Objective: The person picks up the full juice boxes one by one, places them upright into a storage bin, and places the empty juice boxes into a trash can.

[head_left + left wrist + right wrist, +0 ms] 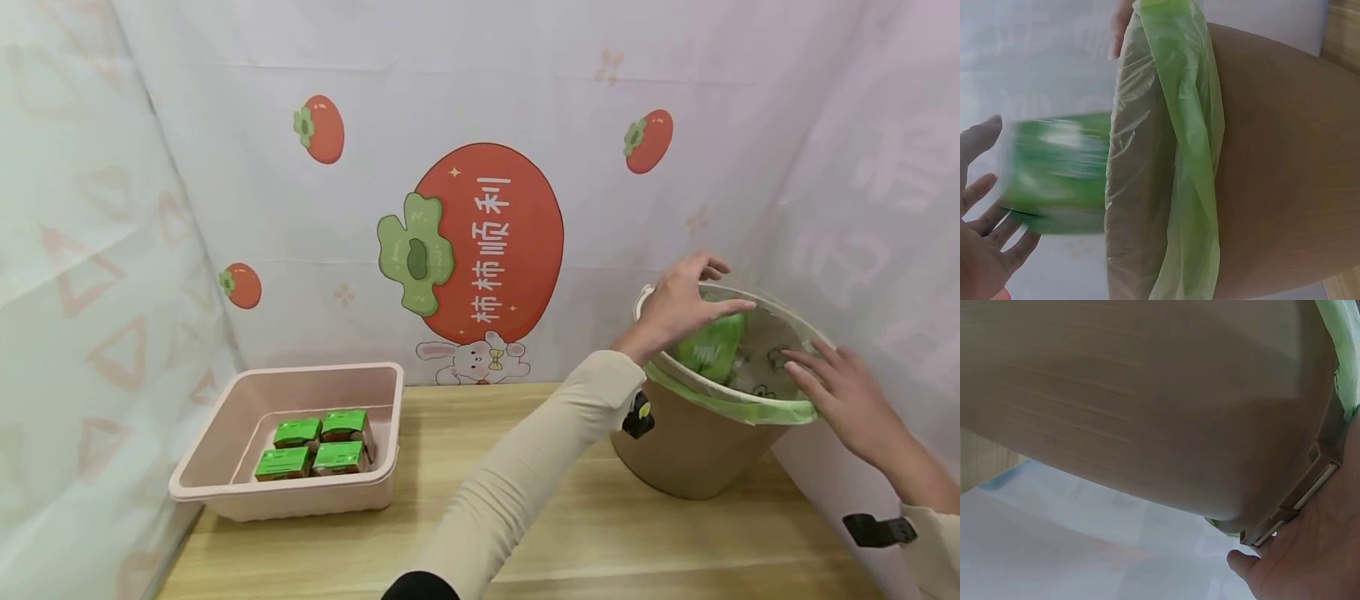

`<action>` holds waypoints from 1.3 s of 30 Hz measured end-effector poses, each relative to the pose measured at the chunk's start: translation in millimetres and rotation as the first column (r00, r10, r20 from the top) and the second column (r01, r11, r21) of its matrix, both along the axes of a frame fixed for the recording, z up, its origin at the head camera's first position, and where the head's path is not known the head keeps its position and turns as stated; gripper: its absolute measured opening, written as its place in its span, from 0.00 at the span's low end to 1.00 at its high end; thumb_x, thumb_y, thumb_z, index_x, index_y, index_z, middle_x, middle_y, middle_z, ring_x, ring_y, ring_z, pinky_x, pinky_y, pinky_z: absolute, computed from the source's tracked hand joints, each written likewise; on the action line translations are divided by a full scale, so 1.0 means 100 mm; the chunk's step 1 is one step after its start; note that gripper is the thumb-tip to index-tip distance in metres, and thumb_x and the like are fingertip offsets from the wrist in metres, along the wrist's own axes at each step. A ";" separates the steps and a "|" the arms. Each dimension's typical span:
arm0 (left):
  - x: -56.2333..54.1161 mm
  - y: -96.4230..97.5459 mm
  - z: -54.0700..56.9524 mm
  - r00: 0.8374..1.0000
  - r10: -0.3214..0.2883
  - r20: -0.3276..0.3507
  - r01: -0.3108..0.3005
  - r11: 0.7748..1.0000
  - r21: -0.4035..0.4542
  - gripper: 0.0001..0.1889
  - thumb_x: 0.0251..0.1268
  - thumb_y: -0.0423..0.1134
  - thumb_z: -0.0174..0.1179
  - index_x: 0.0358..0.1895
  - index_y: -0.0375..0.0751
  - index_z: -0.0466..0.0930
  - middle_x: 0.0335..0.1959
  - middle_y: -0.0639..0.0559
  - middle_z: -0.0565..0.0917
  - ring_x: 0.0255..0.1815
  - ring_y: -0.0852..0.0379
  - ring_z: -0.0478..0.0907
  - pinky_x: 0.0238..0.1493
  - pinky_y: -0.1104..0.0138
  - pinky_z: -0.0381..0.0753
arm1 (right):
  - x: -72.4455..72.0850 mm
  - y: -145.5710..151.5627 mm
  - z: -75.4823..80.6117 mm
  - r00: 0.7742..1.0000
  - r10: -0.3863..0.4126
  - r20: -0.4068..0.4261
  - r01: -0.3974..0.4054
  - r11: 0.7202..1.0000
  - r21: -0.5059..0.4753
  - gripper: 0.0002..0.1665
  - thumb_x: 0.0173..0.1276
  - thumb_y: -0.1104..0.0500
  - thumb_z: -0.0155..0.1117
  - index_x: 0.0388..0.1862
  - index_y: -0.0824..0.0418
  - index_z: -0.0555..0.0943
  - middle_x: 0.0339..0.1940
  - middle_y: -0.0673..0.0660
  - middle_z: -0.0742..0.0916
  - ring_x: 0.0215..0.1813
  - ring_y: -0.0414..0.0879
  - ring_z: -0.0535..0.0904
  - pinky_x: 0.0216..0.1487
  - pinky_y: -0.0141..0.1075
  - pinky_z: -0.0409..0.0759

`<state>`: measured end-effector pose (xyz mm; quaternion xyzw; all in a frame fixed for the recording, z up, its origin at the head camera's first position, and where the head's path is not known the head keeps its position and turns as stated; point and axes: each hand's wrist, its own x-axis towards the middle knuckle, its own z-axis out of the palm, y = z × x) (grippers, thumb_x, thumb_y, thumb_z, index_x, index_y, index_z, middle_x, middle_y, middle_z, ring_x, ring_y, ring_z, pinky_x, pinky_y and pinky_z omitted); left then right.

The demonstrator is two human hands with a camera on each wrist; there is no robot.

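At the right of the head view, my left hand (678, 304) is above the mouth of a brown trash bin (690, 442), fingers spread. A green plastic packet (712, 346) lies just below it, partly inside the bin. In the left wrist view the packet (1063, 175) is motion-blurred, close to the fingers but not pinched; its kind is unclear. My right hand (851, 400) rests against the bin's right rim, with fairly straight fingers reaching over the edge. Part of that hand (1310, 544) shows beside the rim clip in the right wrist view. A green bag (1191, 125) lines the bin.
On the left of the wooden table (480, 500) stands a pink tray (300, 500) holding several green-topped small boxes (341, 457). A printed cloth (480, 75) hangs behind, with cloth sides left and right. The bin stands close to the right side cloth.
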<state>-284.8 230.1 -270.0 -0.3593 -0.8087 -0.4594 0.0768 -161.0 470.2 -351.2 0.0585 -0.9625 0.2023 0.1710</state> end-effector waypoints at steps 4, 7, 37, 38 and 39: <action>0.00 -0.02 -0.03 1.000 -0.013 0.017 0.013 1.000 0.008 0.26 0.63 0.52 0.78 0.60 0.52 0.80 0.57 0.64 0.83 0.57 0.77 0.76 0.50 0.86 0.70 | 0.03 -0.01 -0.05 0.999 -0.018 0.037 0.018 1.000 -0.015 0.34 0.89 0.53 0.38 0.69 0.86 0.65 0.76 0.91 0.52 0.79 0.87 0.33 0.73 0.79 0.25; -0.01 -0.06 -0.02 0.999 -0.023 0.029 0.022 0.999 0.023 0.26 0.63 0.51 0.77 0.60 0.51 0.79 0.57 0.64 0.83 0.57 0.76 0.76 0.51 0.85 0.70 | 0.02 -0.01 -0.05 0.999 -0.018 0.037 0.018 1.000 -0.009 0.34 0.90 0.53 0.38 0.70 0.86 0.64 0.77 0.90 0.52 0.80 0.85 0.32 0.74 0.77 0.23; -0.29 -1.11 -0.63 1.000 -0.020 -0.007 0.020 0.999 0.029 0.20 0.72 0.41 0.70 0.62 0.38 0.78 0.58 0.48 0.86 0.62 0.56 0.81 0.59 0.73 0.77 | 0.03 -0.27 0.10 0.999 -0.029 0.019 0.027 0.995 0.099 0.31 0.88 0.50 0.44 0.69 0.76 0.71 0.79 0.85 0.58 0.80 0.83 0.45 0.67 0.86 0.34; -0.28 -1.16 -0.65 1.000 -0.017 -0.012 0.018 0.999 0.028 0.20 0.73 0.41 0.70 0.62 0.38 0.78 0.58 0.48 0.86 0.61 0.57 0.81 0.60 0.73 0.78 | 0.02 -0.30 0.10 1.000 -0.022 0.019 0.020 0.995 0.096 0.31 0.88 0.50 0.44 0.70 0.76 0.71 0.80 0.84 0.57 0.81 0.82 0.45 0.68 0.85 0.31; -0.28 -1.21 -0.67 1.000 -0.018 -0.015 0.018 0.999 0.030 0.20 0.73 0.41 0.70 0.62 0.37 0.78 0.58 0.47 0.85 0.62 0.56 0.81 0.61 0.72 0.78 | 0.02 -0.32 0.09 1.000 -0.010 0.013 0.009 0.995 0.100 0.30 0.88 0.50 0.44 0.70 0.75 0.71 0.80 0.83 0.57 0.81 0.81 0.44 0.69 0.84 0.30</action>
